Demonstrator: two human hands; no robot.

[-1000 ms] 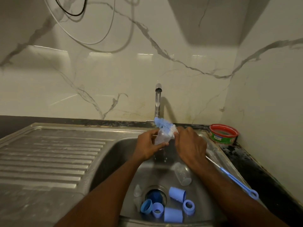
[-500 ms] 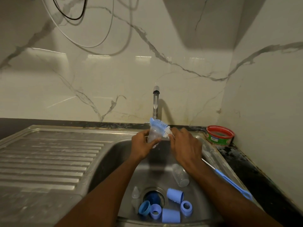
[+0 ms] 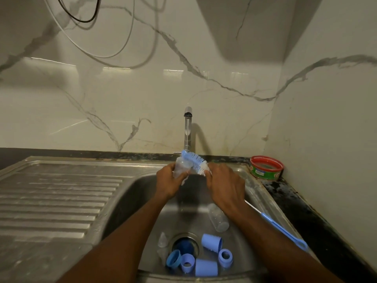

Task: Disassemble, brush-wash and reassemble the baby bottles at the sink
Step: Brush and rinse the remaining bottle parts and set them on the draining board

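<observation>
My left hand (image 3: 168,181) grips a clear baby bottle (image 3: 180,167) over the sink basin (image 3: 142,193), just under the running tap (image 3: 188,127). My right hand (image 3: 223,183) holds the blue-and-white bottle brush (image 3: 194,161), whose bristle head lies across the top of the bottle. The brush's long blue handle (image 3: 283,231) sticks out behind my right wrist. A second clear bottle (image 3: 218,218) lies on the sink floor. Near the drain (image 3: 184,245) sit blue caps (image 3: 211,243), blue collar rings (image 3: 225,257) and clear teats (image 3: 162,240).
A ribbed steel drainboard (image 3: 57,201) fills the left side. A red-rimmed green tub (image 3: 266,167) stands on the dark counter at the back right corner. Marble walls close off the back and right, with cables hanging at the upper left.
Both hands, with the bottle and brush, have stayed under the tap, the brush head shifting slightly over the bottle. The parts on the sink floor have not moved.
</observation>
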